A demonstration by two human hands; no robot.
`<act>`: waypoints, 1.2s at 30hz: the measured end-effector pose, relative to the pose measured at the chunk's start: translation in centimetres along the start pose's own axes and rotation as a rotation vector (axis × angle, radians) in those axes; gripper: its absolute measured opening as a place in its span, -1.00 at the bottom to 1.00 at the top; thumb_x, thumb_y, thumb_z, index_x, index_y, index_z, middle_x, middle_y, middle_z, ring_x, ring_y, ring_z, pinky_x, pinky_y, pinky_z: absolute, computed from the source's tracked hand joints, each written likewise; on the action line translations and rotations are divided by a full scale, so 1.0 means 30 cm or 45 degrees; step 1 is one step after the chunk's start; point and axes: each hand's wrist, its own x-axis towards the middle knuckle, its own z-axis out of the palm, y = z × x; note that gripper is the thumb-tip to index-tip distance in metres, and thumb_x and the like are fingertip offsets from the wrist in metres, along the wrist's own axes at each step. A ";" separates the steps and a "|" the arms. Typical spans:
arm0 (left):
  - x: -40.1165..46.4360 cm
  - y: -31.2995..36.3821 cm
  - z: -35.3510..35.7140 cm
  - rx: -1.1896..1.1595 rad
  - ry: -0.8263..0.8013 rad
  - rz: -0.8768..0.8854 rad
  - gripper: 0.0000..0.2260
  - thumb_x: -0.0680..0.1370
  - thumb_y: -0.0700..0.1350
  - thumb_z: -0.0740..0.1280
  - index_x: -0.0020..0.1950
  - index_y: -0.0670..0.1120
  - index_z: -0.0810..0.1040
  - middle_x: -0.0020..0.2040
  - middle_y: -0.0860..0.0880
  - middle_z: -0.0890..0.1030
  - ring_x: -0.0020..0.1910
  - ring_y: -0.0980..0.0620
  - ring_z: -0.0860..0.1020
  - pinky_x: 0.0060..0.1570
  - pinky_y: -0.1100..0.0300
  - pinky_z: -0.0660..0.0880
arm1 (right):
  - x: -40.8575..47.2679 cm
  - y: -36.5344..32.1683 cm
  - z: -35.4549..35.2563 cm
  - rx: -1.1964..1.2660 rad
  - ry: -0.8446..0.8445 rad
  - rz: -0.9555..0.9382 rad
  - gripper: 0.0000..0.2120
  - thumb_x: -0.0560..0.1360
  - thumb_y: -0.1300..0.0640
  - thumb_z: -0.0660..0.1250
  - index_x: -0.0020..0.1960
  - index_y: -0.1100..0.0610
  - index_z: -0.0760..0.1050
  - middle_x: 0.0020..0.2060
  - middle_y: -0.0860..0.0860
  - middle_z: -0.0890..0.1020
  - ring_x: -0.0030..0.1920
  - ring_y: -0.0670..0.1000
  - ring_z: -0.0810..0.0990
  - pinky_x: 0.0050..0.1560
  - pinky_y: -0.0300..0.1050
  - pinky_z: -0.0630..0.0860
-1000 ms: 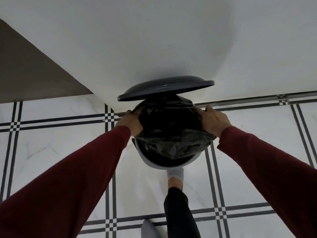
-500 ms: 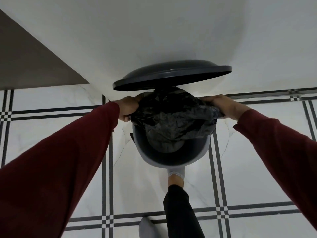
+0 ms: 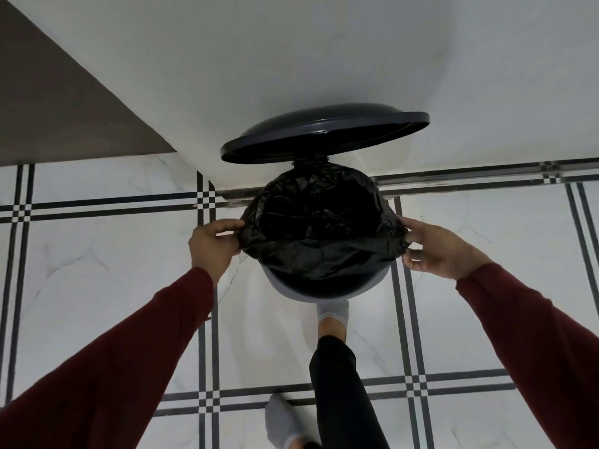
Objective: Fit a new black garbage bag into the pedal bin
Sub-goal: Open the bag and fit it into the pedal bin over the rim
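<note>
The round pedal bin [image 3: 327, 291] stands on the floor against the white wall, its dark lid [image 3: 324, 134] raised. A black garbage bag [image 3: 321, 228] sits in the bin with its mouth spread wide; its edge drapes over the far and side rim, and the near rim still shows bare. My left hand [image 3: 212, 244] pinches the bag's left edge. My right hand [image 3: 437, 247] pinches the bag's right edge. Both arms wear dark red sleeves.
My foot in a grey sock [image 3: 334, 314] rests at the bin's base where the pedal is; the other socked foot [image 3: 282, 422] stands nearer. White floor tiles with black lines surround the bin. A brown panel [image 3: 58, 102] meets the wall at the left.
Both hands have drawn the bag's edges outward and down the bin's sides. The bag's mouth, bunched before, now lies open. The lid has swung higher.
</note>
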 end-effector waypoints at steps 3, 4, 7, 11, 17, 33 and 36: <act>-0.066 -0.044 -0.005 0.031 0.053 -0.016 -0.89 0.48 -0.31 0.50 -0.02 -0.18 0.73 -0.15 -0.19 0.73 -0.26 -0.03 0.67 -0.06 0.06 0.65 | -0.029 0.085 -0.007 0.180 0.123 -0.136 -0.67 0.56 0.38 0.33 0.20 0.08 0.68 -0.13 0.02 0.68 -0.24 -0.01 0.54 -0.32 -0.27 0.56; -0.085 -0.050 0.002 0.034 0.041 -0.034 -0.90 0.49 -0.32 0.49 -0.03 -0.17 0.73 -0.15 -0.19 0.73 -0.24 -0.05 0.66 -0.04 0.05 0.66 | -0.042 0.108 0.002 0.238 0.160 -0.166 -0.73 0.57 0.35 0.36 0.18 0.10 0.65 -0.12 0.04 0.68 -0.25 0.00 0.54 -0.34 -0.27 0.56; -0.118 -0.043 0.048 -0.146 0.030 -0.157 -0.83 0.54 -0.39 0.38 -0.13 -0.16 0.69 -0.24 -0.10 0.71 -0.20 -0.08 0.66 -0.12 0.12 0.67 | -0.063 0.150 0.037 0.405 0.251 -0.217 -0.78 0.59 0.33 0.35 0.06 0.02 0.52 -0.10 0.06 0.66 -0.27 0.01 0.54 -0.33 -0.27 0.55; -0.128 -0.012 0.072 -0.574 0.065 -0.553 -0.93 0.53 -0.18 0.40 -0.16 -0.12 0.63 -0.19 -0.07 0.67 -0.07 -0.09 0.67 -0.17 0.14 0.65 | -0.088 0.164 0.075 0.446 0.294 -0.162 -0.74 0.58 0.32 0.20 0.01 0.03 0.59 -0.11 0.06 0.64 -0.29 0.00 0.54 -0.21 -0.17 0.49; -0.171 -0.028 0.102 -0.399 -0.118 -0.645 -0.88 0.46 -0.37 0.42 -0.09 -0.17 0.63 -0.17 -0.13 0.62 -0.25 0.02 0.56 -0.33 0.24 0.57 | -0.104 0.117 0.089 0.404 0.142 -0.018 -0.95 0.44 0.13 0.45 -0.11 0.07 0.68 -0.28 -0.03 0.60 -0.31 -0.05 0.59 -0.15 -0.15 0.56; -0.275 -0.153 0.178 -0.209 -0.051 -0.703 -0.86 0.54 -0.37 0.35 0.02 -0.19 0.63 -0.25 -0.12 0.64 -0.36 0.03 0.59 -0.36 0.23 0.60 | -0.066 0.196 0.155 -0.191 0.558 -0.065 -0.82 0.54 0.33 0.29 0.03 0.09 0.55 0.00 0.13 0.56 0.01 0.09 0.55 0.07 0.05 0.60; -0.285 -0.141 0.193 -0.448 -0.185 -0.850 -0.83 0.58 -0.42 0.24 0.05 -0.27 0.58 -0.34 -0.18 0.69 -0.35 -0.05 0.67 -0.31 0.16 0.65 | -0.074 0.209 0.167 0.082 0.467 0.007 -0.85 0.56 0.37 0.27 -0.02 0.17 0.56 -0.08 0.12 0.60 -0.08 0.09 0.64 -0.17 -0.07 0.63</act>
